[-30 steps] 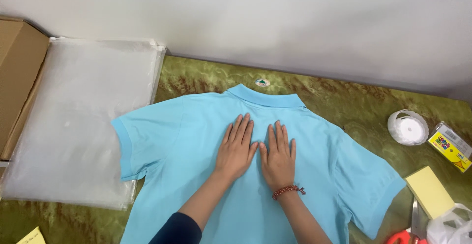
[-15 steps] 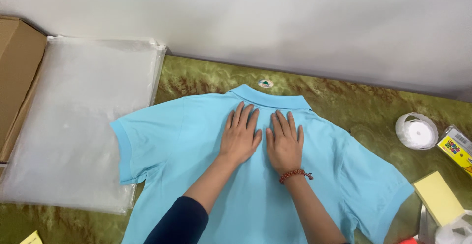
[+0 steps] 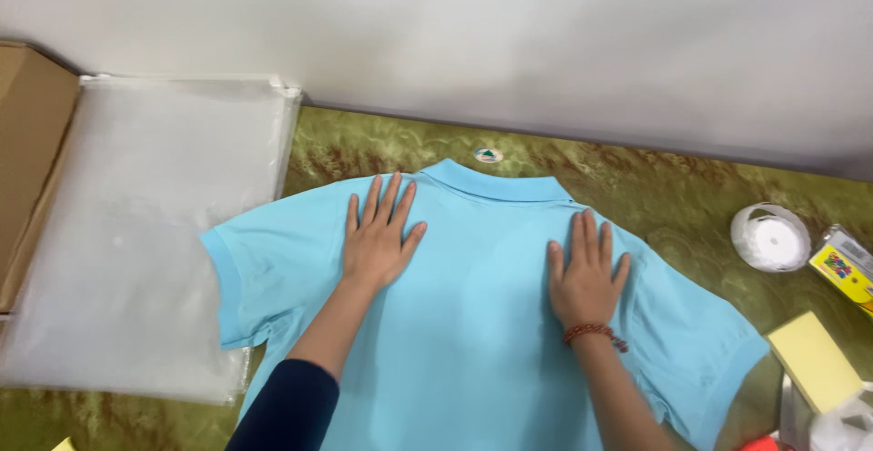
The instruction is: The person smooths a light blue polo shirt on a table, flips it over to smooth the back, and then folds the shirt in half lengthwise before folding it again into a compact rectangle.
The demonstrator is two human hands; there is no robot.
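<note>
Hands lie flat on a light blue polo shirt (image 3: 473, 324) spread back-side up in the lower middle of the frame, its collar (image 3: 496, 181) pointing to the top. The left hand (image 3: 380, 242) rests with fingers spread on the shoulder area left of the collar; the right hand (image 3: 587, 274), with a red bead bracelet (image 3: 593, 333) at the wrist, presses palm-down on the other shoulder area. Neither hand pinches or grasps any cloth: both are open, laid on the fabric and well apart from each other.

Judging by how it lies, the shirt is already laid out and mostly smooth across the back, with both short sleeves out to the sides. No fold shows yet: sleeves, sides and hem are all unturned, as far as the frame shows, though the hem is cut off at the bottom edge.

The shirt lies on a green marbled table (image 3: 673, 187). At the left, a stack of clear plastic bags (image 3: 145, 233) lies partly under the left sleeve, with a cardboard box (image 3: 32, 151) beyond it. A small round sticker (image 3: 488, 155) sits just above the collar. At the right are a white tape roll (image 3: 770, 237), a yellow sponge (image 3: 814, 360) and a small colourful packet (image 3: 841, 269).
</note>
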